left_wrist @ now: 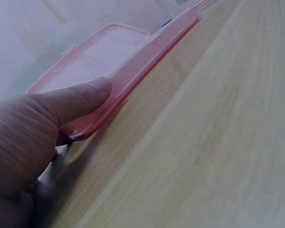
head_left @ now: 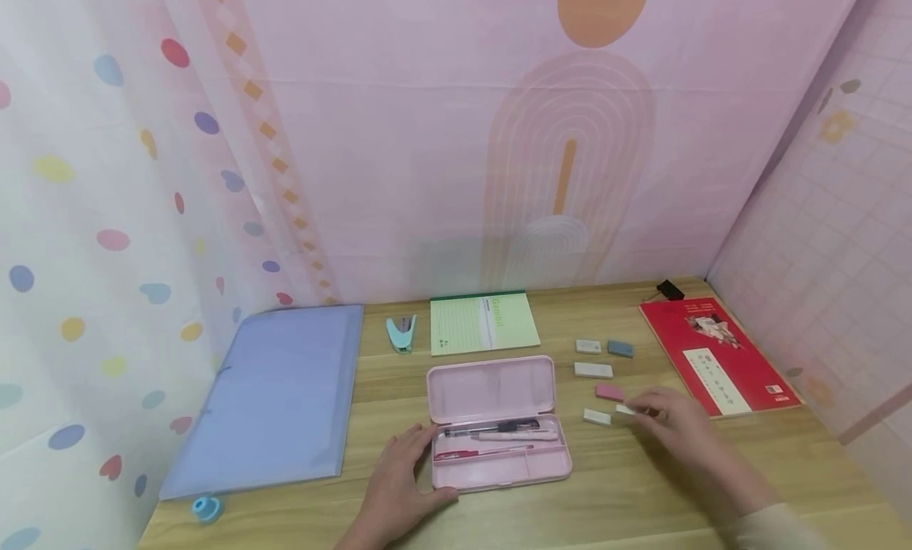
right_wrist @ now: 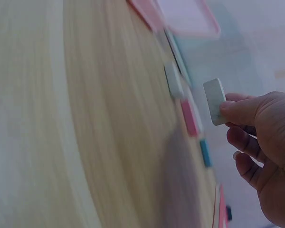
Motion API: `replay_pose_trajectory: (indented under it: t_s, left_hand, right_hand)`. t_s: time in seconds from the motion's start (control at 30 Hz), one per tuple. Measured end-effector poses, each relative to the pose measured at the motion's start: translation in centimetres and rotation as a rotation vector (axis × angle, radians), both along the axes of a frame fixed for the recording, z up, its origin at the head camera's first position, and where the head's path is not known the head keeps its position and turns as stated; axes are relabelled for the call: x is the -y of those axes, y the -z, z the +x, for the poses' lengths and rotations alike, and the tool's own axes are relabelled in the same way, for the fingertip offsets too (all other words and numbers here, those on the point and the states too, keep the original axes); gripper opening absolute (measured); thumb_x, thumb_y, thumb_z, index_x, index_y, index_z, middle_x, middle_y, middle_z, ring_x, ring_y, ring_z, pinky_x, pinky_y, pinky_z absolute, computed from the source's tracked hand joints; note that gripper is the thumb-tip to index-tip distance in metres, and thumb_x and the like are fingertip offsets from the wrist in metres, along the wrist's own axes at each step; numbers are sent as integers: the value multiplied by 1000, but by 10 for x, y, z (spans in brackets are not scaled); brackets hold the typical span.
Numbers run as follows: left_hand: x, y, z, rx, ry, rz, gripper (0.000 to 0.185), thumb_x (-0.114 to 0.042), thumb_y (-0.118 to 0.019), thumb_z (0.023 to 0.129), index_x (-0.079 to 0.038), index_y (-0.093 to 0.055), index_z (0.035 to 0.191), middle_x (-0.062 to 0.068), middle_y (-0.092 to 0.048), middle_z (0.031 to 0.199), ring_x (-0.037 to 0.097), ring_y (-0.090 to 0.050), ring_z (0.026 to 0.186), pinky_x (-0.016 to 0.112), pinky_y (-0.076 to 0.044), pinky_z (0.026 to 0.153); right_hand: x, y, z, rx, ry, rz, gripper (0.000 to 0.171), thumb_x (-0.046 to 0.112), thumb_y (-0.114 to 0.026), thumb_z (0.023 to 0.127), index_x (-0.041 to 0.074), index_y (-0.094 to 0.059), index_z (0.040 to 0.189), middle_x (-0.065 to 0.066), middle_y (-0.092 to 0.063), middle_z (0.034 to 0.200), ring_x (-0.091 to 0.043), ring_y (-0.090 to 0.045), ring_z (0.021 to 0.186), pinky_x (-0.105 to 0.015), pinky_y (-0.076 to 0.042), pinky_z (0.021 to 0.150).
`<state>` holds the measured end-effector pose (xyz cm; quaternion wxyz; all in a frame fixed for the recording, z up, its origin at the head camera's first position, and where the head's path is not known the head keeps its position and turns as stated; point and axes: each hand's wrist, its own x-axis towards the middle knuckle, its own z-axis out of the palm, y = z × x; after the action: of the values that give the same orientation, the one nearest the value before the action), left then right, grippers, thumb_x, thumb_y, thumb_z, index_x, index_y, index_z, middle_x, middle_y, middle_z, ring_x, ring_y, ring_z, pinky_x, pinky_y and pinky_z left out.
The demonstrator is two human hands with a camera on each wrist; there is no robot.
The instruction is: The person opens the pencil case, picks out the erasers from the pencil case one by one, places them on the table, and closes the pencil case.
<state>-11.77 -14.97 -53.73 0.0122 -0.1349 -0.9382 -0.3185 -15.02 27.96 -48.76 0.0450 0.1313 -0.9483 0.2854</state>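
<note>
A small white eraser (right_wrist: 214,101) is pinched between thumb and fingers (right_wrist: 237,110) of the right hand (head_left: 677,423), just off the worktop (head_left: 641,487), right of the open pink pencil case (head_left: 499,455). The case edge is steadied by the left hand (head_left: 399,487), thumb laid flat. Pens are already inside; five erasers (head_left: 597,416) are left out, none yet stowed.

Nothing legible anywhere: green print on the pale green lined notepad (head_left: 484,323) and white-panel lettering on the red book cover (head_left: 716,355), both too small to read.
</note>
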Motion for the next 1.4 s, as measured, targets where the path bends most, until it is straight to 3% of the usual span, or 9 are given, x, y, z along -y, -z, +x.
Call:
replay_pose_trajectory:
  t_s: [0.33,0.6,0.87,1.13,1.4]
  left_hand:
    - [1,2,-1,-12,6,-4,97,-78,-65,64,-23,-47,141,5,-49,142,28,-39,135,52,-22,116]
    - [0,2,-1,-5,2,-3,96,-78,-66,63,-24,-47,141,6,-49,142,29,-39,135,52,-22,115]
    - [0,2,-1,5,4,-11,97,-78,-66,64,-22,-47,141,8,-49,142,31,-39,134,53,-21,115]
    - [-1,1,-1,20,-3,-8,97,-78,-66,63,-24,-46,141,6,-48,143,29,-38,135,53,-21,116]
    - [0,2,-1,10,-1,2,96,-77,-67,64,-22,-47,140,9,-48,142,31,-39,135,52,-21,116]
  right_hand:
    - [-22,8,-5,42,45,47,22,9,-74,83,17,-74,104,8,-67,96,-9,-58,83,-23,-55,72]
    - [-25,12,-7,32,52,60,21,8,-76,81,17,-75,100,7,-67,94,-12,-61,85,-33,-58,75]
    - [-24,13,-8,82,50,42,21,15,-79,80,18,-74,100,6,-67,96,-14,-62,88,-37,-58,78]
    - [-22,16,-10,127,53,38,26,20,-79,80,16,-74,105,7,-66,95,-11,-55,82,-27,-54,73]
    - [-22,18,-12,136,53,48,26,21,-79,80,16,-74,104,7,-66,94,-11,-54,81,-29,-53,73]
